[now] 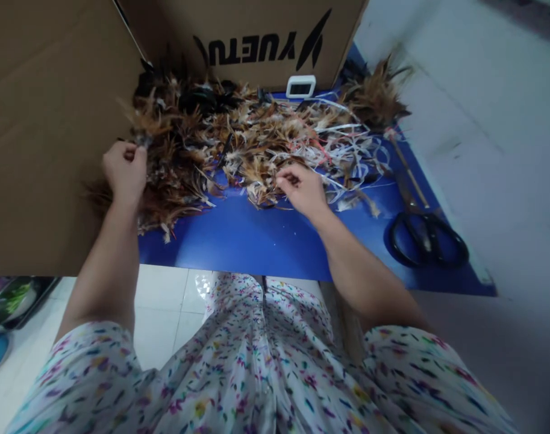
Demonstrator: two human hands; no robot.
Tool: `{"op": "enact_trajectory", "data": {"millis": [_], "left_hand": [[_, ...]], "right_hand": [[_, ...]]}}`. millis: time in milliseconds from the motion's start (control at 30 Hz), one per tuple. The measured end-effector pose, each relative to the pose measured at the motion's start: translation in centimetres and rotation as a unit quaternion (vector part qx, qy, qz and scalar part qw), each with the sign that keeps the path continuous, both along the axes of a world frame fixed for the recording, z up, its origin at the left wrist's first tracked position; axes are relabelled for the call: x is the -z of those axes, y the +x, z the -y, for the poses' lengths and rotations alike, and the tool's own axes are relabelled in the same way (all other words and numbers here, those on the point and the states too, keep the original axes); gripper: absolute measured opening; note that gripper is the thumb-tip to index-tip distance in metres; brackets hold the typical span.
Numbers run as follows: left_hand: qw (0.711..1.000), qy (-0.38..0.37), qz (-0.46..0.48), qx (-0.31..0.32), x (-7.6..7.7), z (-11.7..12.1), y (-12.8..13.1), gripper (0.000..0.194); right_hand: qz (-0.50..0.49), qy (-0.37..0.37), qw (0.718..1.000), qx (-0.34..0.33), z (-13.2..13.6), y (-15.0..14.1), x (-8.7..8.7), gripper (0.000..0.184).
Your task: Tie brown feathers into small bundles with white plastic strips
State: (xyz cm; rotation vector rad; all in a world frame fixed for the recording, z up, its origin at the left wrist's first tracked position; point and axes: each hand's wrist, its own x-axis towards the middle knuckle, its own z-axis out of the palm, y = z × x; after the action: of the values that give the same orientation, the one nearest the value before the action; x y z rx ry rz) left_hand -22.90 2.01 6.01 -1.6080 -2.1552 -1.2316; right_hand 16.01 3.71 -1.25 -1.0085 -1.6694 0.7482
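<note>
Left hand (pixel 125 172) pinches a feather tuft (pixel 150 125) over the desk's (pixel 238 232) left end. Right hand (pixel 305 190), well apart, fingertips bunched, works at the feather pile (pixel 256 135) midway along, grip unclear; white strips (pixel 353 146) tangled toward the right edge might, if tugged, drag feathers along.

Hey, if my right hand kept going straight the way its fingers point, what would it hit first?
Your right hand would most likely meet the brown and white feathers just beyond its fingertips; whether they already touch is unclear.
</note>
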Motion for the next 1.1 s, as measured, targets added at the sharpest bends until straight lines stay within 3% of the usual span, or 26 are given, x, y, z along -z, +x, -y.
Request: {"op": "enact_trajectory", "data": {"millis": [33,100,200,267,367,567,767,933,1100], "left_hand": [[0.998,-0.008,-0.023,-0.05,0.1,0.6,-0.6,0.017],[0.996,-0.018,-0.066,-0.049,0.4,1.6,-0.1,0.021],[0.994,-0.041,-0.078,0.072,1.1,1.7,3.3,0.005],[0.987,-0.067,-0.052,0.139,1.7,0.9,6.1,0.006],[0.969,-0.105,-0.021,0.222,2.6,-1.1,9.6,0.008],[0.916,-0.232,-0.051,0.323,4.5,-3.4,13.0,0.029],[0.922,-0.208,-0.055,0.323,5.7,-3.5,13.9,0.008],[0.933,-0.222,-0.044,0.279,5.1,-3.6,14.2,0.009],[0.951,-0.198,0.01,0.236,4.5,-3.0,14.6,0.016]], "right_hand": [[0.049,0.036,0.997,-0.04,0.4,-0.3,0.0,0.008],[0.148,0.098,0.975,-0.131,1.2,-0.9,0.0,0.016],[0.285,0.127,0.93,-0.196,1.9,-1.7,0.2,0.025],[0.342,0.119,0.916,-0.175,1.9,-1.7,0.3,0.025],[0.361,0.112,0.916,-0.131,1.4,-1.1,0.5,0.025],[0.344,0.107,0.928,-0.092,0.4,-0.3,0.8,0.026],[0.397,0.087,0.913,-0.026,0.8,-1.9,0.2,0.025],[0.405,0.047,0.913,0.015,0.7,-2.3,-0.6,0.029],[0.358,0.028,0.931,0.071,0.1,-1.3,-0.3,0.025]]}}
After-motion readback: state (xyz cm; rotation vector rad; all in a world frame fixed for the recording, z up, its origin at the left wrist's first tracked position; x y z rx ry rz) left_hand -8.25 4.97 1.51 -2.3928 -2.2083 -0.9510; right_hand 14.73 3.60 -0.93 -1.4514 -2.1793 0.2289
